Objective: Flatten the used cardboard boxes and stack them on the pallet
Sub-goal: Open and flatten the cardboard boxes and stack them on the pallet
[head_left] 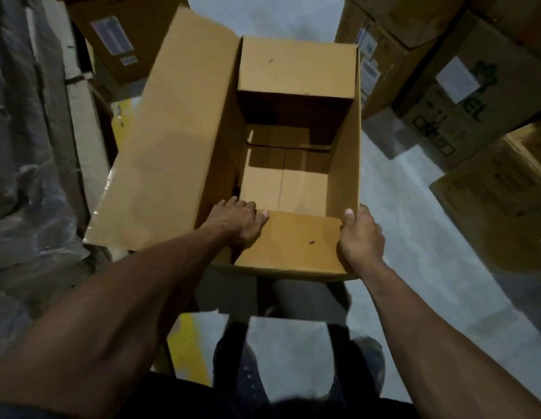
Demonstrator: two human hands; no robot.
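An open brown cardboard box (296, 182) is held up in front of me over the grey floor, its mouth facing me and nothing inside. Its long left flap (172, 131) stands spread outward, the far flap (296, 68) leans in, and the near flap (293, 240) lies folded toward me. My left hand (236, 222) presses on the near flap's left corner, fingers reaching into the box's near-left corner. My right hand (361, 234) grips the near right corner of the box, thumb over the edge. No pallet is in sight.
Stacked printed cartons (462, 86) line the right side. More cartons (112, 40) and plastic-wrapped goods (30, 131) stand at the left. A yellow floor line (187, 349) runs below the box. My legs and shoes (366, 361) are underneath.
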